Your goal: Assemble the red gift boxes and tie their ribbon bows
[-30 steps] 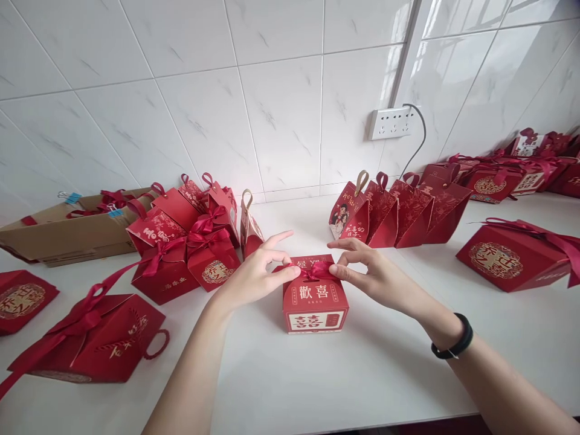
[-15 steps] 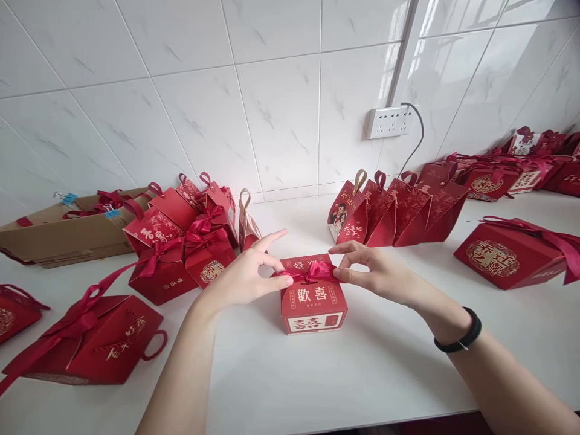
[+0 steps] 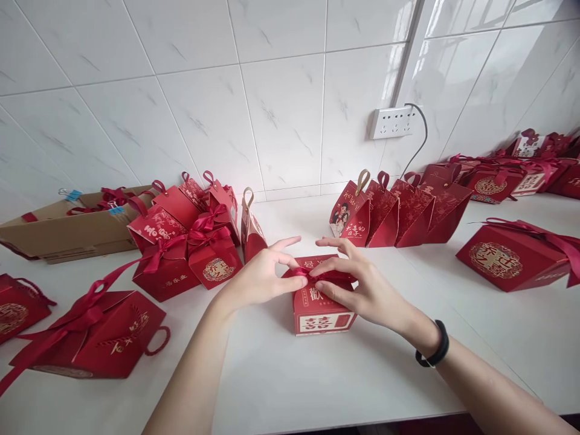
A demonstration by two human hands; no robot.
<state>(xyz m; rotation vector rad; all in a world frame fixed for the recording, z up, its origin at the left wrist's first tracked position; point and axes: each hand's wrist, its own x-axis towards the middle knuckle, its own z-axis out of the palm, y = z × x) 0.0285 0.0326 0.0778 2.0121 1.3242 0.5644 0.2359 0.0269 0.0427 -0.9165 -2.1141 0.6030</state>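
The left hand (image 3: 258, 279) is pinching one side of the red satin bow (image 3: 301, 272) between its thumb and a bent finger, another finger stretching clear above. The right hand (image 3: 369, 287) is pinching near the middle of the bow and hiding much of it, a further finger pointing across. A black wristband (image 3: 444, 343) is circling the right wrist. Beneath both hands, the double-happiness gift box (image 3: 324, 323) is sitting flat on the white bench (image 3: 272, 380), roughly midway between its front and back edges. The box is looking light, so a hard tug could be dragging it along; its card walls are seeming stiff yet easily dented. The satin is appearing soft and slippery, calling for fingertip holds on the loops close to the knot, and any steadying is suiting the lower side walls better than the top. To the left, nearer the front edge, a rope-handled gift box (image 3: 129, 347) is trailing long ribbon; behind it, bow-tied boxes (image 3: 217, 266) are crowding beside a cardboard carton (image 3: 90, 235). Toward the back edge, right of centre, tapered loop-handled boxes (image 3: 382, 220) are standing in a row
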